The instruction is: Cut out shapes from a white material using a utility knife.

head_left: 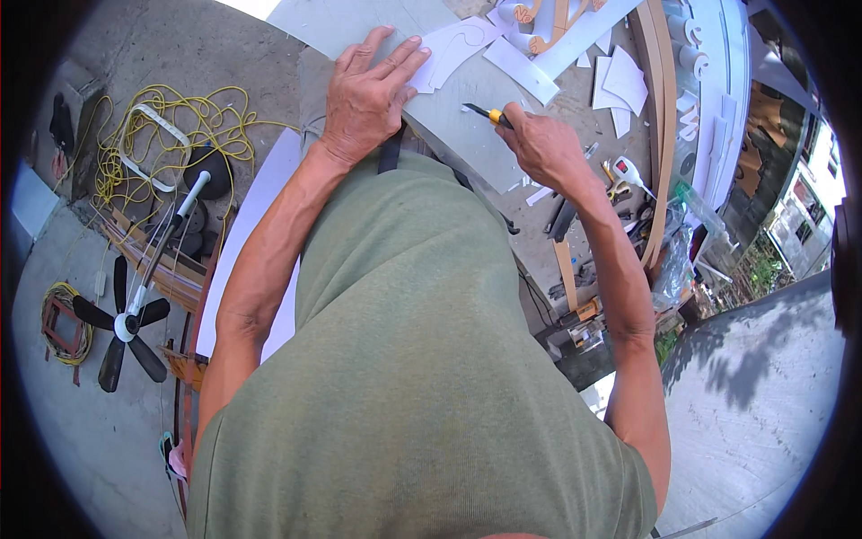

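My left hand (375, 90) lies with fingers stretched out on the grey work surface (467, 144), its fingertips on the edge of a white sheet piece (452, 52). A curved line is drawn on that piece. To the right, my right hand (545, 144) is closed around a utility knife (492, 116) with a yellow and black body. The dark blade points left, just above the grey surface and apart from the white piece. A small white scrap sits by the blade's tip.
White offcuts (620, 85) and cut-out shapes lie at the far right, beside long brown strips (663, 135). A glue gun (626, 169) and assorted tools lie right of my right forearm. Tangled yellow cord (153, 135) and a black-bladed fan (126, 325) are on the left.
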A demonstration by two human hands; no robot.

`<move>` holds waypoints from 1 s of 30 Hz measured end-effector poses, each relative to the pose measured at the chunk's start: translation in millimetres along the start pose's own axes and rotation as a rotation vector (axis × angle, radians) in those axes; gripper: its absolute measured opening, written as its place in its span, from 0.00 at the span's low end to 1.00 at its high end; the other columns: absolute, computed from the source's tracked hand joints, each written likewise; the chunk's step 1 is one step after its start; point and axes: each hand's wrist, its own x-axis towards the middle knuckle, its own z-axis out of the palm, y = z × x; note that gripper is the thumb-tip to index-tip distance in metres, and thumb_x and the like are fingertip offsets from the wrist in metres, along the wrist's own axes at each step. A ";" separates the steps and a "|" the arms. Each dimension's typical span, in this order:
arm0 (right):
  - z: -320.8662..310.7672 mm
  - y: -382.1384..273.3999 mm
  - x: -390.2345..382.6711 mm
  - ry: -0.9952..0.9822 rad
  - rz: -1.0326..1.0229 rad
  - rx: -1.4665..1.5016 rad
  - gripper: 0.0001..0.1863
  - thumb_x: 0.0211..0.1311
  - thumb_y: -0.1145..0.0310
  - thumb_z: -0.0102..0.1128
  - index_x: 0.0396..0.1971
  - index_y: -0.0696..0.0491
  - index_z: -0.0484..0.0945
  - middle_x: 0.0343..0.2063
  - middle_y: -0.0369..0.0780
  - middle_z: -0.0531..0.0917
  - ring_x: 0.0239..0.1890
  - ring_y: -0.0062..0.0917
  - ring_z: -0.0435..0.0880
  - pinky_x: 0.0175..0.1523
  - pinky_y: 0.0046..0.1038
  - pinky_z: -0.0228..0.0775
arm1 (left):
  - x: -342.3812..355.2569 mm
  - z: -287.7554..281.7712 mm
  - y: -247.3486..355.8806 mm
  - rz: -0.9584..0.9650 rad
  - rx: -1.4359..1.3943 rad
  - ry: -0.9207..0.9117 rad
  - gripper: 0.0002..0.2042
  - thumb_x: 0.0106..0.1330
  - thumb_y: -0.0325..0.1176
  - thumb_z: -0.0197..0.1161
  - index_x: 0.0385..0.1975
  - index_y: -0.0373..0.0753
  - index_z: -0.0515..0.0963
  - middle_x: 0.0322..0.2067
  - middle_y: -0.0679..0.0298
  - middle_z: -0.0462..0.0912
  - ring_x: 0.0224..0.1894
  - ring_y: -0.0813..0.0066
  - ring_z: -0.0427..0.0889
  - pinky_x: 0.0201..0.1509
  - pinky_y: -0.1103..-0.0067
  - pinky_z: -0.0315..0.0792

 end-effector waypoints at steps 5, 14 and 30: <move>23.7 -26.1 -5.8 0.095 0.304 0.812 0.19 0.67 0.56 0.66 0.35 0.58 0.73 0.19 0.44 0.80 0.18 0.31 0.80 0.24 0.33 0.69 | 5.9 -2.8 13.8 -0.172 -0.116 0.002 0.36 0.49 0.25 0.73 0.65 0.47 0.76 0.55 0.64 0.85 0.46 0.61 0.76 0.59 0.66 0.70; 50.2 -71.2 44.1 0.563 0.617 1.368 0.13 0.55 0.71 0.72 0.35 0.62 0.78 0.24 0.39 0.84 0.17 0.21 0.82 0.22 0.26 0.75 | 4.1 1.0 9.1 -0.173 -0.047 0.082 0.34 0.47 0.27 0.77 0.61 0.45 0.80 0.44 0.66 0.89 0.44 0.65 0.80 0.52 0.73 0.73; 56.3 -70.9 46.3 0.476 0.619 1.294 0.12 0.55 0.76 0.72 0.37 0.60 0.79 0.21 0.37 0.81 0.16 0.18 0.79 0.21 0.23 0.72 | 17.3 -11.5 17.1 -0.627 -0.272 -0.199 0.29 0.52 0.34 0.77 0.57 0.36 0.81 0.35 0.62 0.90 0.33 0.79 0.87 0.41 0.78 0.81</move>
